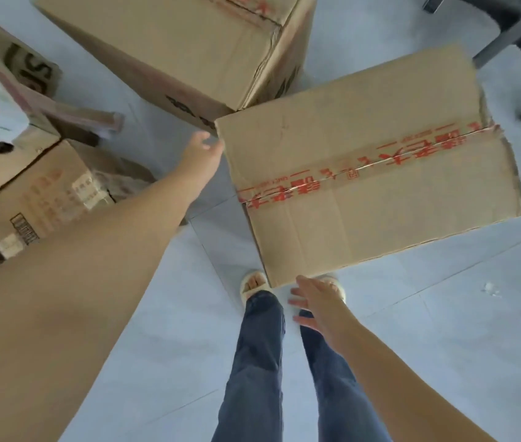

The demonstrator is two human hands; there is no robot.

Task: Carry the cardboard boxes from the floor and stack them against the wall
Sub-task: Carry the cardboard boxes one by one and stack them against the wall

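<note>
A cardboard box [370, 167] sealed with red-printed tape stands on the pale tiled floor just ahead of my feet. My left hand [200, 148] reaches to its far left corner with relaxed fingers, at or just touching the edge. My right hand [311, 301] hovers by the near corner, fingers spread, holding nothing. A second, larger taped box [173, 43] stands behind it, touching its far corner.
Several more cardboard boxes [39, 199], some open with papers, crowd the left side. An office chair's dark wheeled base [520, 43] stands at the top right. Bare floor tiles [444, 314] spread to the right and around my legs.
</note>
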